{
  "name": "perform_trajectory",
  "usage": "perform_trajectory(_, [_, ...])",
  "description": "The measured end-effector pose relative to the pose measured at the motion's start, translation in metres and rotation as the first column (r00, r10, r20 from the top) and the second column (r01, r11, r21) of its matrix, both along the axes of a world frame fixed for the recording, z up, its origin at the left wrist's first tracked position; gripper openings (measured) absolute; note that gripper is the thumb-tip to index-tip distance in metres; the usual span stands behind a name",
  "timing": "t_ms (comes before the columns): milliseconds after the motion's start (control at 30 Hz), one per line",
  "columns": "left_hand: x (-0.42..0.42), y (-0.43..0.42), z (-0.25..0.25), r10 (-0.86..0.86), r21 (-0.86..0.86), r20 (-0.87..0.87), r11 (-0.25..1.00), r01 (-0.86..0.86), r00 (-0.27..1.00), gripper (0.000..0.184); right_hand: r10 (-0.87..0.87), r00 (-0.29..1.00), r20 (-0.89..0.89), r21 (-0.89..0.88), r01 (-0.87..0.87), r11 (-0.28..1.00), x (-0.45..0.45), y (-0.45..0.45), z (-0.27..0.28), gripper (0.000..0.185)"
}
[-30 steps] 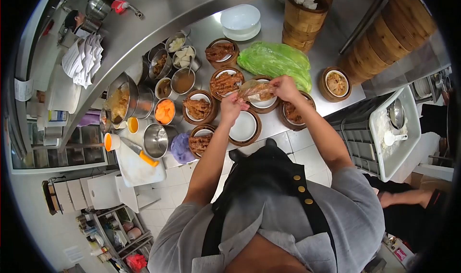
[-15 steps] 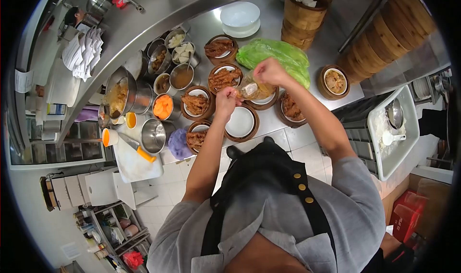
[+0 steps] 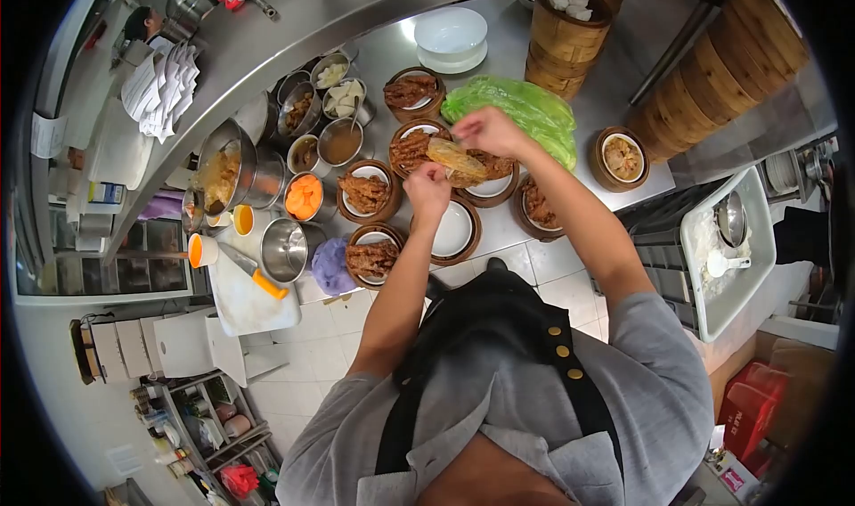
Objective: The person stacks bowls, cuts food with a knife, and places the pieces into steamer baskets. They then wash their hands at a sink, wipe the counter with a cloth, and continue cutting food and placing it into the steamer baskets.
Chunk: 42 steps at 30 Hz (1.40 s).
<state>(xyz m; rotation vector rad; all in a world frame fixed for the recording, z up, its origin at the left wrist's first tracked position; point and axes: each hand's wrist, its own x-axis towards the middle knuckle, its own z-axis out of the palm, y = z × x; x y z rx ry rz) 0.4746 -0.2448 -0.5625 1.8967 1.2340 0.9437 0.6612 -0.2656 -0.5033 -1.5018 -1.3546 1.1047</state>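
Observation:
A see-through plastic bag (image 3: 458, 161) with yellowish-brown contents hangs over the steamer baskets. My left hand (image 3: 427, 192) is closed in a pinch on its near-left end. Just above the bag, my right hand (image 3: 492, 134) has its fingers drawn together; what they hold, if anything, is too small to make out. Beneath the bag, a bamboo steamer (image 3: 492, 196) holds a white dish with brown food partly hidden. Closer to me sits a steamer with an empty white dish (image 3: 451, 230). Reddish-brown chicken feet (image 3: 363, 191) fill several steamers around the hands. A green plastic bag (image 3: 525, 112) lies behind my right hand.
Metal pots and tubs stand at left, one with orange carrot slices (image 3: 304, 198). A knife (image 3: 254, 273) rests on a white cutting board (image 3: 258, 310). White bowls (image 3: 451, 38) and stacked bamboo steamers (image 3: 712, 78) stand farther back. A white bin (image 3: 757, 239) is at right.
The bag has shifted left and tilted, with its upper end now nearer the left steamers. My right hand has moved slightly left; my left hand stays close to its former place.

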Motion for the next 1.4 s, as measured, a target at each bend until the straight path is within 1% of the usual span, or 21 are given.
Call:
perform_trajectory(33, [-0.004,0.004,0.002,-0.006,0.005,-0.022,1.000,0.006,1.000,0.011,-0.047,0.937,0.346,-0.005,0.052,0.999,0.009,-0.010,0.005,0.038])
perform_trajectory(100, [-0.010,0.012,-0.005,-0.052,-0.037,-0.077,0.998,0.049,0.996,0.008,-0.002,0.901,0.435,-0.085,0.043,0.996,0.007,-0.025,0.008,0.053])
perform_trajectory(167, [-0.010,0.015,-0.010,-0.097,-0.081,-0.130,0.993,0.087,0.987,0.006,-0.004,0.824,0.567,0.115,-0.075,0.990,-0.017,-0.039,0.009,0.062])
perform_trajectory(233, [0.001,0.009,-0.002,-0.049,-0.463,0.373,0.856,0.231,0.927,0.006,-0.003,0.822,0.569,0.178,-0.119,0.977,-0.037,-0.034,-0.009,0.061])
perform_trajectory(300, [0.003,0.006,0.013,-0.042,-0.470,0.448,0.838,0.276,0.893,0.010,-0.032,0.628,0.777,0.205,-0.205,0.957,-0.053,-0.024,-0.016,0.052])
perform_trajectory(333, [-0.001,0.005,0.019,-0.033,-0.473,0.524,0.820,0.323,0.851,0.015,-0.111,0.652,0.750,0.286,-0.168,0.944,-0.056,-0.021,-0.021,0.035])
perform_trajectory(500, [-0.019,0.003,0.016,-0.029,-0.416,0.495,0.869,0.266,0.868,0.017,-0.205,0.789,0.579,0.406,-0.061,0.912,-0.052,-0.015,-0.014,0.018])
perform_trajectory(567, [-0.019,-0.005,0.015,-0.148,-0.274,0.489,0.910,0.312,0.859,0.030,-0.113,0.969,0.221,0.045,0.106,0.993,-0.044,-0.007,-0.014,0.021])
perform_trajectory(600, [-0.014,0.000,0.010,-0.174,-0.157,0.335,0.959,0.237,0.926,0.036,-0.031,0.982,0.188,-0.096,0.050,0.994,-0.040,-0.001,-0.012,0.029])
perform_trajectory(633, [-0.011,0.005,0.008,-0.169,-0.160,0.335,0.959,0.232,0.927,0.036,-0.026,0.982,0.188,-0.098,0.045,0.994,-0.038,-0.003,-0.012,0.029])
perform_trajectory(700, [-0.004,0.015,0.012,-0.145,-0.009,-0.081,0.989,0.145,0.986,0.026,-0.031,0.942,0.334,0.073,0.006,0.997,-0.034,-0.014,0.003,0.033])
perform_trajectory(767, [-0.001,0.021,-0.012,-0.112,0.032,-0.005,0.993,0.112,0.994,0.022,-0.056,0.911,0.410,0.018,0.054,0.998,-0.022,-0.032,0.001,0.042])
perform_trajectory(833, [0.003,0.024,-0.021,-0.015,-0.218,0.120,0.975,0.041,0.993,0.021,-0.078,0.710,0.700,0.145,-0.034,0.989,-0.010,-0.044,-0.019,0.049])
perform_trajectory(867, [0.004,0.018,-0.018,-0.011,-0.224,0.118,0.974,0.037,0.993,0.021,-0.071,0.712,0.698,0.139,-0.037,0.990,-0.011,-0.050,-0.028,0.049])
perform_trajectory(933, [0.010,0.008,0.007,0.045,0.092,-0.200,0.995,-0.027,0.979,0.015,-0.152,0.721,0.676,0.200,0.019,0.980,-0.010,-0.056,-0.037,0.052])
perform_trajectory(967, [0.010,0.007,0.018,0.045,0.094,-0.196,0.995,-0.027,0.980,0.015,-0.154,0.719,0.678,0.202,0.020,0.979,-0.010,-0.059,-0.036,0.052])
perform_trajectory(1000, [0.008,0.010,0.029,-0.034,-0.223,-0.021,0.974,0.029,0.999,0.012,-0.171,0.682,0.711,0.218,0.017,0.976,-0.010,-0.060,-0.034,0.050])
perform_trajectory(1033, [0.003,0.011,0.036,-0.058,-0.508,0.164,0.851,0.135,0.985,0.008,-0.186,0.647,0.739,0.229,0.018,0.973,-0.012,-0.063,-0.034,0.047])
perform_trajectory(1167, [-0.006,0.025,0.045,-0.097,-0.581,0.257,0.780,0.234,0.962,0.005,-0.208,0.628,0.750,0.233,0.044,0.972,-0.015,-0.064,-0.035,0.044])
perform_trajectory(1300, [-0.021,0.032,0.059,0.026,-0.667,0.337,0.713,0.219,0.941,0.015,-0.219,0.561,0.798,0.210,0.081,0.974,-0.026,-0.061,-0.030,0.038])
perform_trajectory(1400, [-0.052,0.033,0.085,0.119,-0.634,0.565,0.696,0.337,0.817,0.023,-0.247,0.567,0.786,0.228,0.105,0.968,-0.029,-0.058,-0.031,0.038])
